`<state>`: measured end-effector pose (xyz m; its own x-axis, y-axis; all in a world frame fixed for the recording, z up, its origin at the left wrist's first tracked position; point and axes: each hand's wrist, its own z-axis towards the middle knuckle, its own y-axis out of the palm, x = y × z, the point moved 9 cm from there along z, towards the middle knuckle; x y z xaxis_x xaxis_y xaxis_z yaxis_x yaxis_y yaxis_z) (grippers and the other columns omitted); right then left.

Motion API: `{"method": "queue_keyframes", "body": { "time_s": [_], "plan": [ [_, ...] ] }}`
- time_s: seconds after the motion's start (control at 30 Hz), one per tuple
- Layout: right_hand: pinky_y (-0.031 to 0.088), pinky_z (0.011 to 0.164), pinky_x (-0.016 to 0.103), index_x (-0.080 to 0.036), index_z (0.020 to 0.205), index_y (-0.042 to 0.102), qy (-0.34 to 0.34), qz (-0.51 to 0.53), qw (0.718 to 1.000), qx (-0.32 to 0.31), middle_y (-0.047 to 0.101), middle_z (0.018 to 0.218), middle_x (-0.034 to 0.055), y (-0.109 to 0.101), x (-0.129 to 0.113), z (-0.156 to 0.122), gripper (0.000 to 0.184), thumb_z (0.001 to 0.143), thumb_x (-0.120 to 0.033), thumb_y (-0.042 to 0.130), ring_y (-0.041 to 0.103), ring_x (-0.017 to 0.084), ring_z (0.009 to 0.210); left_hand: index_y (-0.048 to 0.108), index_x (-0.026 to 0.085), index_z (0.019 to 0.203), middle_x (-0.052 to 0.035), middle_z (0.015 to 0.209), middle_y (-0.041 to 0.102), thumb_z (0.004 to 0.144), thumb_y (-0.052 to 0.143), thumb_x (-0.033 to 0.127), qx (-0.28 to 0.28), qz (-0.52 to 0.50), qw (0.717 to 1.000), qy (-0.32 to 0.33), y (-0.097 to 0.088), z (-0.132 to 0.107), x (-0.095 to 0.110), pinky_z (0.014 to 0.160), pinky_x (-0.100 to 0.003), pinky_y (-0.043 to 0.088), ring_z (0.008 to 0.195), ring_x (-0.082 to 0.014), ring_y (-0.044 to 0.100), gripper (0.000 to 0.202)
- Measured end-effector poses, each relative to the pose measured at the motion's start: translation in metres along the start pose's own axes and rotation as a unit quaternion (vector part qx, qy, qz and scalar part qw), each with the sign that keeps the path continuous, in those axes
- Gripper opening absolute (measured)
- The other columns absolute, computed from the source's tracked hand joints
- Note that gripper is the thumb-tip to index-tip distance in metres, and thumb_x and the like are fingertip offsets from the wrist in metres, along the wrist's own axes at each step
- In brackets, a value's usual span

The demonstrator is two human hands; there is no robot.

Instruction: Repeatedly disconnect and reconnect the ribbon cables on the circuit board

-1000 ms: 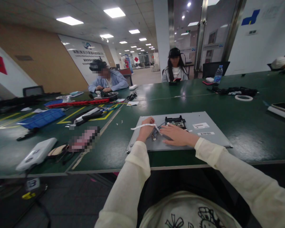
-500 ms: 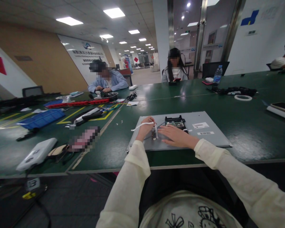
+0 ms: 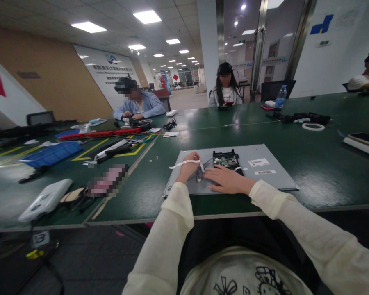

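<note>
A grey metal panel [image 3: 264, 176] lies flat on the green table [image 3: 326, 172] in front of me. A small circuit board [image 3: 226, 159] with bluish wires sits on it. My left hand [image 3: 189, 166] is closed in a pinch on a white strip of tape [image 3: 181, 164] that runs out to the left. My right hand [image 3: 226, 179] lies flat on the panel with fingers stretched out, pressing on the wires beside the tape's end. Two white labels [image 3: 260, 162] are stuck to the panel right of the board.
To my left lie a white device [image 3: 44, 198], a blue tray [image 3: 53, 152], a red bar [image 3: 101, 133] and cables. A tape roll [image 3: 313, 126], a water bottle [image 3: 280, 97] and a flat device [image 3: 364, 141] are at right. Three other people sit at the far side.
My right hand has slid a little left and nearer along the wires. My left hand keeps its pinch on the tape, whose loose end has shifted slightly.
</note>
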<state>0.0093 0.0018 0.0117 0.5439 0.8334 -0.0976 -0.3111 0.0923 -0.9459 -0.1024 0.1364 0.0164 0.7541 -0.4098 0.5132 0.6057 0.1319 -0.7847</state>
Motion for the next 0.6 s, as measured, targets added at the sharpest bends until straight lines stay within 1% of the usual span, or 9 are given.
{"method": "queue_keyframes", "body": {
  "time_s": [0.13,0.23,0.3,0.43,0.5,0.6],
  "plan": [
    [0.022,0.117,0.05,-0.01,0.141,0.049,-0.004,-0.001,1.0,0.0,0.049,0.145,0.0151,-0.001,-0.002,0.0,0.053,0.101,-0.042,0.036,0.039,0.027,0.138,0.058,0.018,0.089,-0.0017,0.08,0.063,0.079,0.055,0.012,-0.031,0.058,0.997,0.036,0.01,-0.002,0.003,0.071,-0.026,0.047,0.074,-0.0149,0.06,0.013],
    [0.023,0.117,0.049,-0.009,0.141,0.049,-0.008,-0.006,1.0,0.007,0.049,0.144,0.0148,-0.001,-0.002,0.0,0.053,0.101,-0.042,0.037,0.04,0.027,0.138,0.058,0.018,0.091,-0.0047,0.091,0.061,0.079,0.054,0.01,-0.042,0.105,0.99,0.079,0.015,-0.003,0.009,0.079,-0.029,0.047,0.082,-0.0168,0.058,0.015],
    [0.023,0.117,0.049,-0.009,0.141,0.049,-0.01,-0.005,1.0,0.011,0.05,0.144,0.0144,-0.001,-0.002,-0.001,0.053,0.101,-0.042,0.038,0.04,0.027,0.137,0.058,0.018,0.091,-0.006,0.095,0.06,0.08,0.052,0.009,-0.043,0.124,0.987,0.093,0.016,-0.004,0.011,0.083,-0.03,0.046,0.086,-0.018,0.057,0.015],
    [0.024,0.116,0.051,-0.013,0.14,0.051,-0.011,0.007,1.0,0.014,0.051,0.143,0.0142,0.001,-0.001,-0.001,0.051,0.099,-0.043,0.041,0.041,0.027,0.137,0.058,0.018,0.091,-0.0071,0.096,0.059,0.083,0.052,0.012,-0.036,0.151,0.985,0.077,0.013,-0.003,0.008,0.086,-0.032,0.045,0.09,-0.0202,0.057,0.012],
    [0.025,0.115,0.051,-0.014,0.139,0.052,-0.014,0.017,1.0,0.014,0.052,0.142,0.0143,0.002,-0.002,-0.001,0.05,0.099,-0.042,0.043,0.042,0.027,0.136,0.059,0.019,0.091,-0.0078,0.097,0.06,0.084,0.055,0.017,-0.029,0.165,0.984,0.054,0.011,-0.002,0.003,0.085,-0.032,0.046,0.092,-0.0211,0.058,0.009],
    [0.03,0.113,0.049,-0.013,0.138,0.053,-0.019,0.029,0.999,0.017,0.053,0.14,0.0156,0.001,-0.003,-0.002,0.048,0.098,-0.04,0.044,0.047,0.026,0.132,0.06,0.018,0.091,-0.0093,0.098,0.061,0.082,0.059,0.02,-0.017,0.16,0.987,0.011,0.007,0.001,-0.004,0.084,-0.032,0.046,0.093,-0.0223,0.058,0.01]
  ]
}}
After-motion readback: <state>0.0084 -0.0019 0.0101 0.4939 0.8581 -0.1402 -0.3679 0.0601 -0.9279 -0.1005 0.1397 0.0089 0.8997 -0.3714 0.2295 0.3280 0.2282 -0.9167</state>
